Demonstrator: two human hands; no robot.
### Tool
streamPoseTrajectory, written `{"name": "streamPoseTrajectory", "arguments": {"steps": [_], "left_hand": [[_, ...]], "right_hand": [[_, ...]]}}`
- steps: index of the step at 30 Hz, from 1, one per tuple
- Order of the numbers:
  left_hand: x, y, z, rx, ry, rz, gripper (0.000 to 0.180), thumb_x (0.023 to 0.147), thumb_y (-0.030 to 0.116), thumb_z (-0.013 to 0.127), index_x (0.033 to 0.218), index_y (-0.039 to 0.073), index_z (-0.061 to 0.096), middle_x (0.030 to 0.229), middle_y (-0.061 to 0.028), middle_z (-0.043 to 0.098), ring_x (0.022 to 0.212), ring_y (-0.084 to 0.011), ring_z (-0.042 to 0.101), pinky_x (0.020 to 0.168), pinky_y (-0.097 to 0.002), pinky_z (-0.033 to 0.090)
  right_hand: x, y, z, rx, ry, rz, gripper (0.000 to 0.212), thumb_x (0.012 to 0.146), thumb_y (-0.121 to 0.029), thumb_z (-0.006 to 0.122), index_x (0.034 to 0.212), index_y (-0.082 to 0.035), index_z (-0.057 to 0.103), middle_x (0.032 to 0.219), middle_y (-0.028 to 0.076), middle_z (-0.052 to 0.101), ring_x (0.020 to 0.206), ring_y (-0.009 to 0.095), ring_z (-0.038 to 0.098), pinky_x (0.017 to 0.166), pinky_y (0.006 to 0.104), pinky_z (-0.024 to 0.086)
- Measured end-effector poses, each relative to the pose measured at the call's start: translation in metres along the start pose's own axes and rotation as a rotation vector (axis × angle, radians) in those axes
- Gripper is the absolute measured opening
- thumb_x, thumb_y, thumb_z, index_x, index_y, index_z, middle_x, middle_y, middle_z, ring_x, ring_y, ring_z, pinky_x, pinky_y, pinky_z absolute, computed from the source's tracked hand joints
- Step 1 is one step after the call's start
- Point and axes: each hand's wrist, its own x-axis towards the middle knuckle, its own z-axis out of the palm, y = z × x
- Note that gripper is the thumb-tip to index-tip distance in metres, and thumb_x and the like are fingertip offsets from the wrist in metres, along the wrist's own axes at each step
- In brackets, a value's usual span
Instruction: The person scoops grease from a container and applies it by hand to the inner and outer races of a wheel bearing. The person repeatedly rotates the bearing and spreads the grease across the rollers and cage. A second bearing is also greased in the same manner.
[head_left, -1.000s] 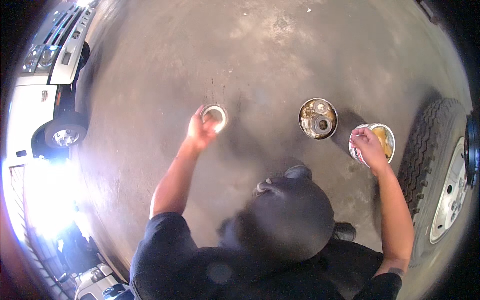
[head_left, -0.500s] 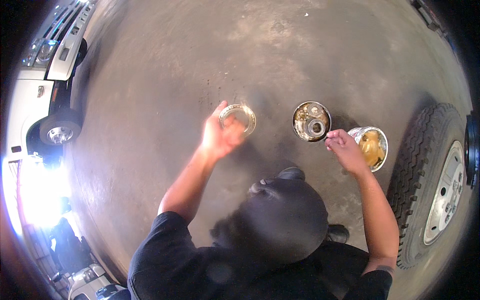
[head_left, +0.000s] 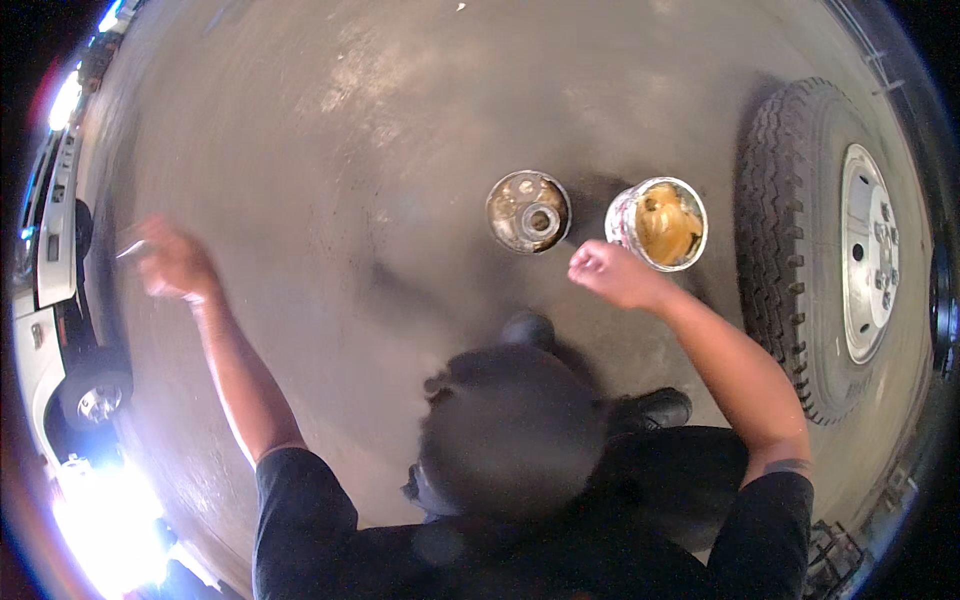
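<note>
My left hand (head_left: pixel 175 262) is flung out to the left, blurred by motion. Its fingers are closed on a small pale round piece (head_left: pixel 130 249) that shows only as a smear at its left side. My right hand (head_left: pixel 608 272) is a closed fist just below and left of an open can of yellow-brown grease (head_left: pixel 628 222); I see nothing in it. A round, dirty metal hub part (head_left: pixel 528 210) lies on the concrete left of the can, close above my right hand.
A large truck tyre on a white wheel (head_left: pixel 830 250) lies at the right. A white vehicle (head_left: pixel 45 290) and a glaring light patch (head_left: pixel 100 520) fill the left edge. My black shoe (head_left: pixel 655 408) is under my right arm. Grey concrete floor (head_left: pixel 380 130) spreads ahead.
My left hand has swung far left with the round piece, away from the hub part. The view has shifted, and my right hand has pulled back from the grease can's rim.
</note>
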Motion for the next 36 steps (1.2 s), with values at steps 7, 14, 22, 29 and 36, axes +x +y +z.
{"name": "streamPoseTrajectory", "arguments": {"steps": [7,14,22,29,36], "left_hand": [[-0.114,0.068,0.07,-0.132,-1.017,0.543,0.053,0.093,0.055,0.05,0.109,0.009,0.07,0.112,-0.0183,0.069,0.11,-0.0362,0.063,0.095,-0.0515,0.048],[-0.004,0.055,0.07,-0.442,-0.035,-0.009,0.057,0.098,0.053,0.046,0.09,0.002,0.067,0.08,-0.0193,0.069,0.062,-0.0363,0.068,0.058,-0.0467,0.054],[-0.126,0.085,0.067,-0.811,-1.223,-0.15,0.077,0.082,0.071,0.062,0.094,-0.005,0.068,0.082,-0.0119,0.066,0.066,-0.0185,0.06,0.056,-0.0368,0.049],[-0.147,0.073,0.012,-1.165,-0.938,-0.425,0.042,0.077,0.011,0.067,0.111,-0.01,0.057,0.084,-0.0138,0.065,0.061,-0.0226,0.065,0.051,-0.0335,0.057],[-0.146,0.083,-0.011,-1.558,-1.226,-1.021,0.03,0.099,0.009,0.04,0.12,-0.01,0.049,0.096,-0.0211,0.066,0.079,-0.0307,0.07,0.065,-0.0345,0.063]], "right_hand": [[-0.043,0.008,-0.018,-0.172,-0.199,-0.216,0.035,0.092,-0.031,0.064,0.115,-0.004,0.063,0.104,0.011,0.07,0.097,0.02,0.066,0.086,0.034,0.051],[-0.043,0.021,-0.11,-0.217,0.101,-0.028,0.029,0.095,-0.029,0.062,0.106,-0.003,0.066,0.09,0.005,0.066,0.083,0.013,0.061,0.074,0.0291,0.05],[-0.003,0.073,-0.091,-0.15,0.132,0.311,0.06,0.082,-0.049,0.07,0.108,0.005,0.066,0.096,0.018,0.066,0.088,0.024,0.062,0.081,0.0365,0.048],[0.02,0.06,-0.105,0.054,-0.118,0.418,0.103,0.071,-0.057,0.08,0.139,0.011,0.043,0.146,0.025,0.043,0.133,0.038,0.045,0.112,0.0419,0.036],[0.061,0.085,-0.084,0.387,-0.095,0.417,0.13,0.06,-0.052,0.09,0.152,0.005,0.018,0.159,0.021,0.022,0.148,0.033,0.017,0.118,0.0487,0.02]]}}
